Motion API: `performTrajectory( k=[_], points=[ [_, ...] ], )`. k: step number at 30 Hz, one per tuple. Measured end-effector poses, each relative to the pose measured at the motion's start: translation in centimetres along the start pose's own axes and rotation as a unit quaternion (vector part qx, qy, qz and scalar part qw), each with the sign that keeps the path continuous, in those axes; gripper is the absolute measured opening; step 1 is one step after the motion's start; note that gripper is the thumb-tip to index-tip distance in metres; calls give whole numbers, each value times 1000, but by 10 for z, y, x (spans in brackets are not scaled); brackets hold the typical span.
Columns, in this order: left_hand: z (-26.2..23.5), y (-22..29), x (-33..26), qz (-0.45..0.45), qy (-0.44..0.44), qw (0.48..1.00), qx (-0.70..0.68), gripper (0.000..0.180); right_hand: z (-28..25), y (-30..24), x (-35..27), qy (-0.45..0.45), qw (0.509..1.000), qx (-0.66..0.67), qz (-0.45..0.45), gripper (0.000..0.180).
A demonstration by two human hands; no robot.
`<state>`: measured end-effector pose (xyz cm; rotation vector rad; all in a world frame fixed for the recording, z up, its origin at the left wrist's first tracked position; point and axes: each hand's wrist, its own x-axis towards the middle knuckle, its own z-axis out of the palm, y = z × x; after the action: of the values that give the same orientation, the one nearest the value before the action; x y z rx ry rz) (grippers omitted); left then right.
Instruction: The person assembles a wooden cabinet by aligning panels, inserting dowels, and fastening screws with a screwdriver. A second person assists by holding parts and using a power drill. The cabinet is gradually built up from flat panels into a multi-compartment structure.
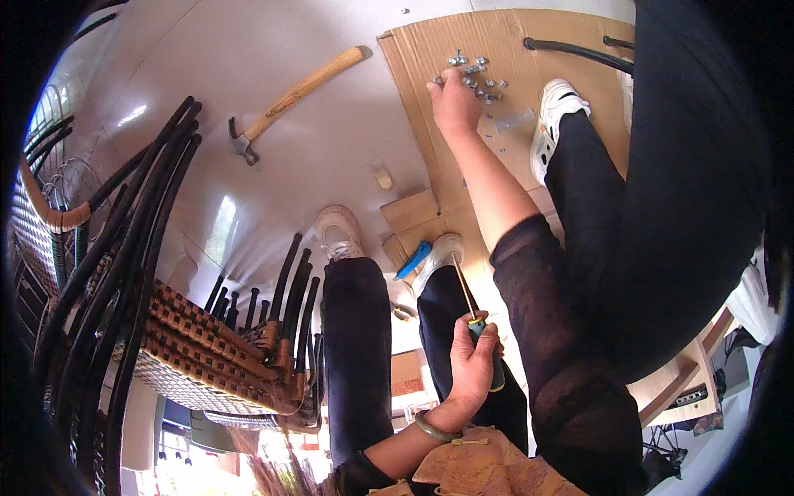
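Note:
My left hand is wrapped around the dark green and yellow handle of a screwdriver. Its long thin shaft points away from me, toward my right shoe. A bracelet circles the left wrist. My right arm, in a sheer black sleeve, stretches far forward. At its end my right hand is low over the cardboard, with curled fingers at the edge of a loose pile of silver bolts and nuts. A small silver bit shows by its fingertips, but what they grip is too small to make out.
A wooden-handled claw hammer lies on the pale floor. Stacked woven chairs with black legs crowd the left. Another person's dark trousers and white sneaker are on the right. Cardboard, a blue object and pliers lie between.

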<state>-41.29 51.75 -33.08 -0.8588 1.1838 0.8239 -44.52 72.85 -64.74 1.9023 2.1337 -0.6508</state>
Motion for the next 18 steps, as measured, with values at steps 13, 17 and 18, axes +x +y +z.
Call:
performTrajectory(
  k=[13, 17, 18],
  points=[
    [-57, 4, 25, 209, 19, 975, -76, 19, -111, -71, -185, -245, 585, 761, 138, 10],
    [-93, -5, -38, 216, 47, 974, 42, 14, -256, -91, -291, -401, 509, 752, 121, 24],
    [-102, -2, -65, 260, 63, 954, 132, 14, -288, -96, -313, -400, 535, 729, 151, 30]
  ],
)
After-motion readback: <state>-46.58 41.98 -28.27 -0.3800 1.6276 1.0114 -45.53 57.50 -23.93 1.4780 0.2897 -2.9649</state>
